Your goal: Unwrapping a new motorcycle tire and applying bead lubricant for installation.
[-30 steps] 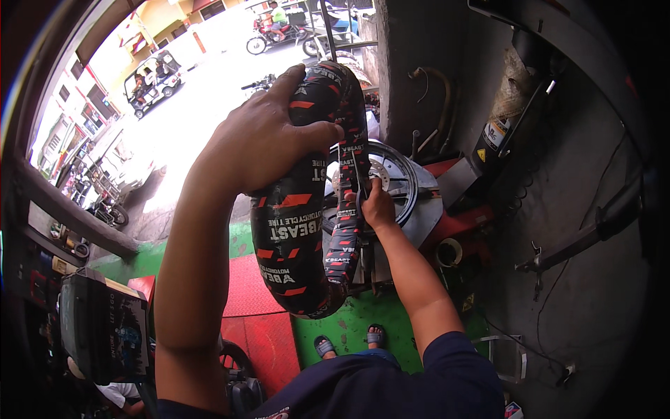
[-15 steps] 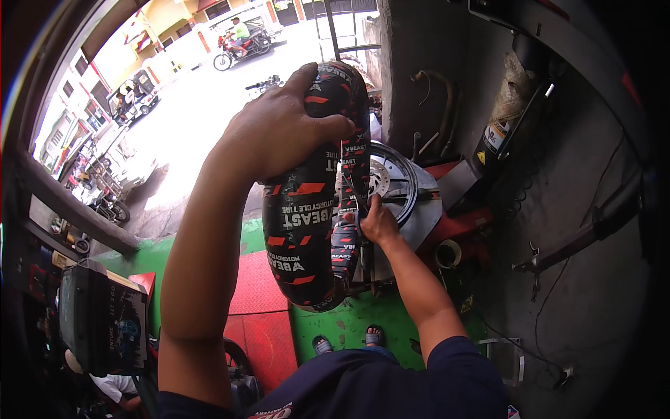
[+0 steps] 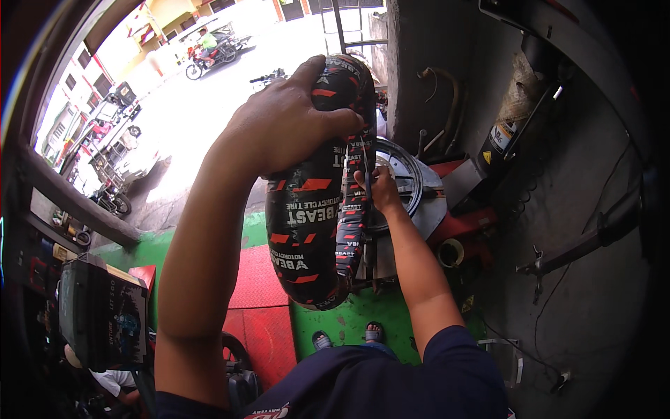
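Well left of the left grip [image 3: 293, 126] I see parked vehicles [image 3: 105, 167] out on the street, with a boxy black case [image 3: 78, 314] lower down and a person's white sleeve [image 3: 115, 380] beneath it. A rider's motorcycle [image 3: 227, 54] is above and left of that grip; a red metal plate [image 3: 262, 279] lies below it on the green floor [image 3: 317, 321]. My left grip is clamped over the top of a tire [image 3: 307, 216] in black printed wrap, which hangs upright below it. My right grip [image 3: 384, 190] sits beside the tire's opening, fingers curled on a slim dark item. Behind and right of it, a wheel [image 3: 414, 174] lies on the grey surface [image 3: 436, 199], with a bucket [image 3: 450, 253] lower right and a cylinder [image 3: 502, 140] farther up.

The dark rim cuts off the left clutter, and the sleeve's owner is mostly hidden by the case. The tire blocks my view of its far side and part of the wheel. I cannot make out the slim item's kind.
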Available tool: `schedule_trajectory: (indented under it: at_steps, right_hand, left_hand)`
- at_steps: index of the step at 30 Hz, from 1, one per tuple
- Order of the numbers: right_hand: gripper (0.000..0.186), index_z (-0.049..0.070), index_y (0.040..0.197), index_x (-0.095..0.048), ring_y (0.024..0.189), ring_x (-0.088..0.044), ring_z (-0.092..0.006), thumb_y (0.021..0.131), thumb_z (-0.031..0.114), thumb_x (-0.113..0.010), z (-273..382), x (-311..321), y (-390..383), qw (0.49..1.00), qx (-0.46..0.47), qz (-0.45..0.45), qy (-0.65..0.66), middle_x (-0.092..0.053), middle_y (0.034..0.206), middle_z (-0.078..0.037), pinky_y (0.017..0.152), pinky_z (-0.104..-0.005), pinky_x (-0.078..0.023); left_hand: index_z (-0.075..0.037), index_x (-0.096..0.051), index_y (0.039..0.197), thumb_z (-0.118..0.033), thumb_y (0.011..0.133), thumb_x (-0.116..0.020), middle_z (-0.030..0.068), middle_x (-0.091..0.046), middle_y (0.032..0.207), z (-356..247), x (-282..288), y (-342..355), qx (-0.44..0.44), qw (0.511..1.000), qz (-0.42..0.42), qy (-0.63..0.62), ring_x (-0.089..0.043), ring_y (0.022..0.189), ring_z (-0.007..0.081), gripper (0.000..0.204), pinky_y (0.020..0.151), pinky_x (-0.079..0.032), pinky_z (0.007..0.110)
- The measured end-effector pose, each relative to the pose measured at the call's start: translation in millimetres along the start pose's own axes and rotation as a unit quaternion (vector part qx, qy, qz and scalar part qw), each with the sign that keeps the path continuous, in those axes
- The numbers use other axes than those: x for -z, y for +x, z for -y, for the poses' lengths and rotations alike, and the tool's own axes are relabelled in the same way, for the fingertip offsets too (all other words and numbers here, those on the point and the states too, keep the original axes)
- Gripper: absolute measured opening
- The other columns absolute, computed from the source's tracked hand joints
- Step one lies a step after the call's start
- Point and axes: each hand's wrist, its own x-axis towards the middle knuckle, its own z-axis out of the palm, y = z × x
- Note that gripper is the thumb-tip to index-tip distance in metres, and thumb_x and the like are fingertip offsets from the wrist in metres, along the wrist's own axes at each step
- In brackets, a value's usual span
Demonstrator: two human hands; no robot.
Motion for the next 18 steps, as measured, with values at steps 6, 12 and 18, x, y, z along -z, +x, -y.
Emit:
schedule_trajectory:
  at_steps: [6,12,18]
  right_hand:
    - [0.069,0.006,0.102,-0.052,0.054,-0.057,-0.0122,0.086,0.072,-0.066,-16,16,-36,0.897,-0.081,0.235,0.365,-0.057,0.068,-0.003,0.051,-0.0273,-0.051]
    - [0.068,0.009,0.102,-0.053,0.06,-0.06,-0.0136,0.085,0.073,-0.066,-35,16,-73,0.868,-0.135,0.237,0.416,-0.058,0.071,-0.005,0.054,-0.0273,-0.051]
    - [0.072,0.011,0.099,-0.052,0.058,-0.059,-0.0148,0.082,0.079,-0.063,-38,10,-71,0.801,-0.187,0.262,0.505,-0.058,0.071,-0.005,0.056,-0.028,-0.051]
  left_hand:
    - [0.0,-0.038,0.154,-0.053,0.074,-0.071,0.0288,-0.065,0.124,5,-4,1,0.057,0.998,0.011,-0.008,-0.067,0.11,0.039,0.102,0.096,-0.051,0.043]
    - [0.0,-0.039,0.154,-0.055,0.075,-0.071,0.0283,-0.065,0.126,3,-6,3,-0.005,1.0,-0.01,0.009,-0.066,0.113,0.0403,0.101,0.097,-0.05,0.043]
    - [0.001,-0.039,0.153,-0.054,0.076,-0.071,0.0281,-0.066,0.125,-10,-1,3,0.046,0.999,0.021,-0.001,-0.068,0.111,0.0385,0.1,0.096,-0.051,0.043]
